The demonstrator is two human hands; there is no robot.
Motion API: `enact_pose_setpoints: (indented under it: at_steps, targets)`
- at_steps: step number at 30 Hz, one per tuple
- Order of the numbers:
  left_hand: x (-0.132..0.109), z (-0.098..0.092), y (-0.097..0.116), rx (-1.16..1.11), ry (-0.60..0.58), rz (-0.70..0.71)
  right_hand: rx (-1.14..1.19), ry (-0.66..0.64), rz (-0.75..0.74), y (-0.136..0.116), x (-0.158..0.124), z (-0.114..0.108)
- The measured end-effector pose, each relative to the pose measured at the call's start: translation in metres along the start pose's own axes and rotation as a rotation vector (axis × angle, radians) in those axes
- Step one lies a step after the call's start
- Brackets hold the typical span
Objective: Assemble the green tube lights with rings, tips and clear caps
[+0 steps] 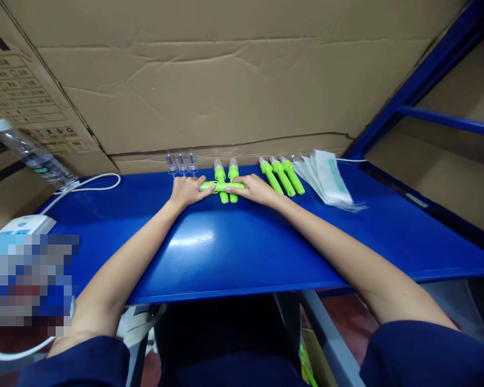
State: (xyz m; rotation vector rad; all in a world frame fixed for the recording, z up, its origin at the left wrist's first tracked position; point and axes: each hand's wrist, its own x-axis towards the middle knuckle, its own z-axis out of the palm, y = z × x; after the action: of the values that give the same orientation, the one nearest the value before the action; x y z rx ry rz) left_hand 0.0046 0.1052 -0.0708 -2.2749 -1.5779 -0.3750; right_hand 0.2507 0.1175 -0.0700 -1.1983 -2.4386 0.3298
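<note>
A lime-green torch-like stick [222, 187] lies sideways between my hands, above the front of two similar green sticks [233, 173] with clear caps. My left hand [187, 192] is closed around its left end, where a clear tip shows, with the thumb along the near side. At the other end, my right hand [255, 189] grips the stick between thumb and fingers. Three clear plastic caps [181, 163] stand in a row behind my left hand. To the right of my right hand, three more capped green sticks [281, 176] lie side by side.
White packets in clear wrap [326, 180] lie on the blue tabletop [242, 252] at right. A plastic bottle [40, 158], a white cable [105, 176] and a power strip [28, 224] are at left. Cardboard [226, 97] walls the back; a blue frame [387, 113] borders the right.
</note>
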Motion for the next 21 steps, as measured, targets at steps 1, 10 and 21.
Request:
enact_pose_setpoints:
  at_steps: [1, 10, 21]
  targets:
    - [0.000, 0.000, 0.000, 0.006, 0.003, 0.003, -0.006, 0.009, 0.003, 0.000, 0.000, 0.001]
    - [0.002, 0.001, -0.004, -0.003, 0.054, 0.072, 0.128, -0.041, -0.036, 0.003, 0.001, -0.004]
    - [0.002, -0.002, 0.002, -0.083, 0.108, 0.066, 0.222, -0.009, 0.041, -0.004, 0.000, -0.015]
